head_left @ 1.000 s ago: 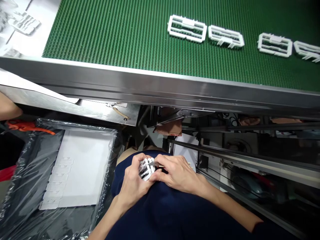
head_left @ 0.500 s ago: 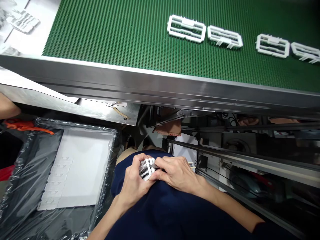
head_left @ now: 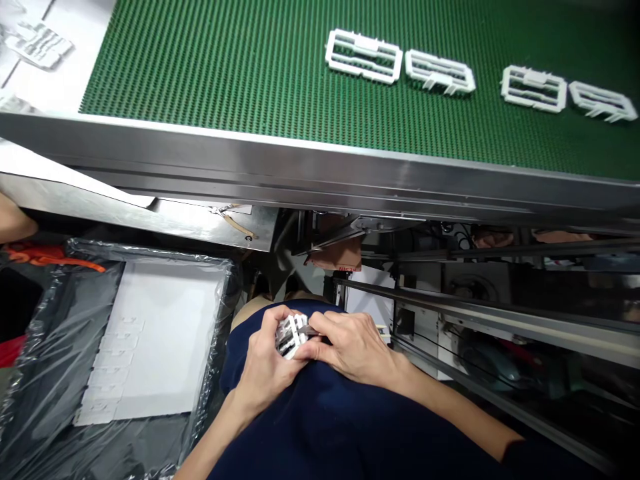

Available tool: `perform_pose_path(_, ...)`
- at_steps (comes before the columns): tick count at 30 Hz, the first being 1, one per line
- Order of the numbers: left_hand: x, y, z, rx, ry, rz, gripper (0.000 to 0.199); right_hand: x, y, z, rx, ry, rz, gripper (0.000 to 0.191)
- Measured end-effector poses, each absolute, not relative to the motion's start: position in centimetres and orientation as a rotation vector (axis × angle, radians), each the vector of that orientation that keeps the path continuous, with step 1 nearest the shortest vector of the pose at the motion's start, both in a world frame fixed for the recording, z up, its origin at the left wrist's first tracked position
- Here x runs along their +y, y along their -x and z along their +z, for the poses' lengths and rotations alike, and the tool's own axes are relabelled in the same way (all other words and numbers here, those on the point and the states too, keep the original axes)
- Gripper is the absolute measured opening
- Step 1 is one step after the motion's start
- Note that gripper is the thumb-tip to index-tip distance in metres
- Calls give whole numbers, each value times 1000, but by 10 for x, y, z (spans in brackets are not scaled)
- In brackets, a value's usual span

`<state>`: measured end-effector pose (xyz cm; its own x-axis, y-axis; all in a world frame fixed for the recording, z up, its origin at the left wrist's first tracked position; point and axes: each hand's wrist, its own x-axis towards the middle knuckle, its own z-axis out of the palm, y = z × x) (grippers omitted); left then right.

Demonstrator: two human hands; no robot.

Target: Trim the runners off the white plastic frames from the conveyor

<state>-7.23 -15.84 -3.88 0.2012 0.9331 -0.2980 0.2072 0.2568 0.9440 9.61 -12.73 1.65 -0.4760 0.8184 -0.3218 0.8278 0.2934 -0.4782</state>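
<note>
In front of my navy clothing, my left hand (head_left: 270, 353) is closed around a white plastic frame (head_left: 289, 337) with slatted bars. My right hand (head_left: 353, 343) pinches a knife, whose thin grey blade (head_left: 307, 329) lies against the frame's right edge. The right thumb also rests close to that edge. What looks like the knife's pale handle end (head_left: 384, 332) pokes out behind the right hand. My fingers cover much of the frame and most of the knife.
Ahead, a green conveyor belt (head_left: 210, 73) with a metal rail (head_left: 280, 157) carries several white frames (head_left: 364, 57). A plastic-lined black box (head_left: 165, 333) with white sheets sits at left. Pliers (head_left: 235, 223) lie on a metal shelf. Another person's arm (head_left: 15, 220) shows at far left.
The white frames on the belt have shifted slightly left in view. Both hands stay nearly in place, with the held frame turned a little and more of the blade showing.
</note>
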Motion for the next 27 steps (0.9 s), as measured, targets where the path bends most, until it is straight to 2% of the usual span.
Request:
perform_pose_path(10,-153,70,-38,1353,-1246,727,42,-113,-85,26,2118,-1884,-1583,31)
perform_pose_path(13,-151,71,-35,1343,-1268,673,43,-108,-78,24,2067,-1873,-1661,29)
perform_pose_path(18,-146,69,-31,1382,-1175,705,47,-103,-75,19,2197,-1779,-1617,33)
perform_pose_path(22,-139,77,-41,1530,-950,774,46,-96,-76,6,2213,-1949,-1489,23)
perform_pose_path(27,-127,115,-68,1396,-44,1043,38,-79,-74,-19,2167,-1972,-1280,33)
